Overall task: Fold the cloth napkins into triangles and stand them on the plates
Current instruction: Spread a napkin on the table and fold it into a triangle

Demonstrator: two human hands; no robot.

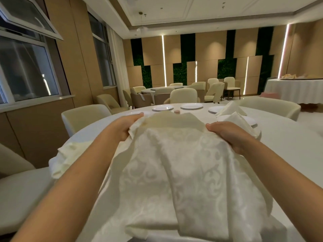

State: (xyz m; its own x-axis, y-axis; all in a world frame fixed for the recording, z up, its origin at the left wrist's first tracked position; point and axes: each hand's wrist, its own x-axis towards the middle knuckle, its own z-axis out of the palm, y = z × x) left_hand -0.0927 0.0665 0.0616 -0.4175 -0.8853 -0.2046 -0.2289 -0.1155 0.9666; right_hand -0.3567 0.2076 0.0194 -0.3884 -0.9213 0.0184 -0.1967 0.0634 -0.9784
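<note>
Over the round table [288, 154]: patterned cloth napkin [183, 163] held up, draping toward the near edge.
Left hand [122, 126]: fingers curled, gripping the napkin's far-left corner.
Right hand [229, 135]: fingers clamped on the far-right corner.
Beyond the napkin: bare plates [191, 106]; two folded napkins [232, 109] standing at right.
Risk: uneven tension would likely skew the triangle, so it slumps.

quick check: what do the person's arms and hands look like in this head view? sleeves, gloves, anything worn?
Both forearms are bare up to the frame edge: no sleeves visible. The left hand and right hand are ungloved. No watch, bracelet or ring shows on the visible parts. The fingertips are mostly hidden in the cloth, so nails and any finger rings there cannot be checked.
</note>
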